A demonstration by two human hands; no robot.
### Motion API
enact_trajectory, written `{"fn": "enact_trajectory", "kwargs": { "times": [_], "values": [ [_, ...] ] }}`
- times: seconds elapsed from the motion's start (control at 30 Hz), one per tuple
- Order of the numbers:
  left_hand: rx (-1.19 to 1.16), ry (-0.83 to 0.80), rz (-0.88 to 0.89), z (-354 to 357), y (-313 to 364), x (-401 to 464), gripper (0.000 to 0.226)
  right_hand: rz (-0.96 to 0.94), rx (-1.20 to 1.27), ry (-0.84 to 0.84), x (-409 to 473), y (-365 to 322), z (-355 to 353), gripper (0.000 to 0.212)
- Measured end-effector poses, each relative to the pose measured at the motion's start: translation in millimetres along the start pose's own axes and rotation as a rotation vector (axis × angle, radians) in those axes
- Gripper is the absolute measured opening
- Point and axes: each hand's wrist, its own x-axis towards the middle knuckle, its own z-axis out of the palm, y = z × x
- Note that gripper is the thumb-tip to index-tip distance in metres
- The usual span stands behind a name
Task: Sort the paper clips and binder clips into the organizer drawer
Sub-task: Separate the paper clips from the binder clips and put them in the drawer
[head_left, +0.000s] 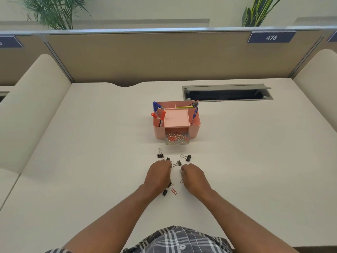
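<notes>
A cream bench point(91, 143) has an open cable slot point(227, 94) near its far edge. Tan partitions point(145, 55) rise behind it, tagged 476 point(271, 37); plants point(54, 11) stand beyond against a pale wall point(164, 8).

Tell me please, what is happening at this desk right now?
A person is tidying clips on a white desk. Both hands, left and right, are down among loose black binder clips and a red paper clip; what they grip is hidden. The pink organizer stands behind, its clear drawer pulled out and already holding many paper clips.
</notes>
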Motion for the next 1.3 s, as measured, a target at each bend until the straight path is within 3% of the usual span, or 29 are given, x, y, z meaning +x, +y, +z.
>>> {"fn": "enact_trajectory", "kwargs": {
  "times": [0.33, 0.53, 0.8, 1.07, 1.17, 1.3],
  "values": [
    [-0.239, 0.260, 0.008, -48, 13, 33, 0.012, -0.021, 0.253, 0.222, 38, -17, -61, 0.018],
    [-0.259, 0.312, 0.008, -79, 17, 72, 0.014, -0.026, 0.343, 0.341, 74, -28, -98, 0.020],
    [-0.184, 0.227, -0.048, -76, 19, 95, 0.017, -0.036, 0.078, 0.227, 102, -34, -99, 0.024],
    [-0.297, 0.297, -0.023, -64, 4, 65, 0.013, -0.125, 0.217, 0.263, 77, -28, -91, 0.023],
    [-0.347, 0.264, -0.074, -50, -10, 36, 0.013, -0.120, 0.232, 0.117, 53, -20, -75, 0.020],
    [-0.359, 0.148, -0.157, -29, -31, -11, 0.029, -0.072, 0.079, -0.152, 20, -10, -43, 0.026]
  ]
}}
